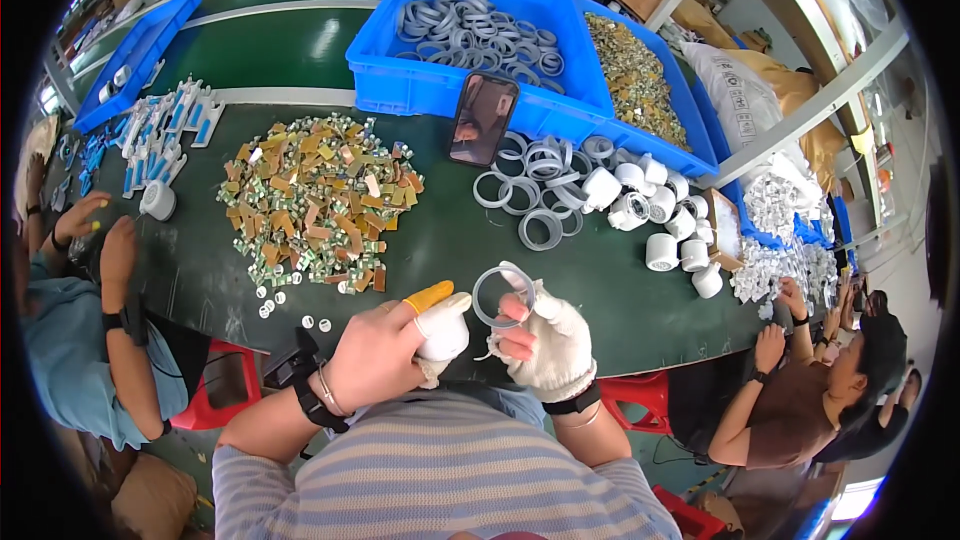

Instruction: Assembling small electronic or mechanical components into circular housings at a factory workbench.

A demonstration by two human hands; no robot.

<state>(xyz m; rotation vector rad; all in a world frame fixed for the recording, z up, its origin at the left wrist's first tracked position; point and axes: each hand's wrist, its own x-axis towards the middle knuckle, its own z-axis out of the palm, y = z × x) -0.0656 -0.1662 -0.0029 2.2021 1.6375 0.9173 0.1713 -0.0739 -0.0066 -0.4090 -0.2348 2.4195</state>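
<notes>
In front of my body, my left hand point(380, 345) is closed around a white rounded plastic housing point(447, 332); a yellow finger cot covers one fingertip. My right hand point(552, 342), in a white knit glove with some fingertips bare, grips a translucent grey ring point(477, 302) held up on edge. The ring is close beside the housing, and a small gap seems to separate them. Beyond my hands lie loose grey rings point(541, 230) and, to the right, several white cylindrical housings point(661, 252). A heap of small green and tan circuit boards point(320, 190) is ahead on the left.
A phone point(483, 120) leans against a blue bin point(400, 92) of grey rings. Another blue bin point(690, 145) holds small boards. Clear plastic parts point(790, 265) are piled at right. Co-workers sit on both sides, one in a blue top point(75, 340), one in brown point(800, 410).
</notes>
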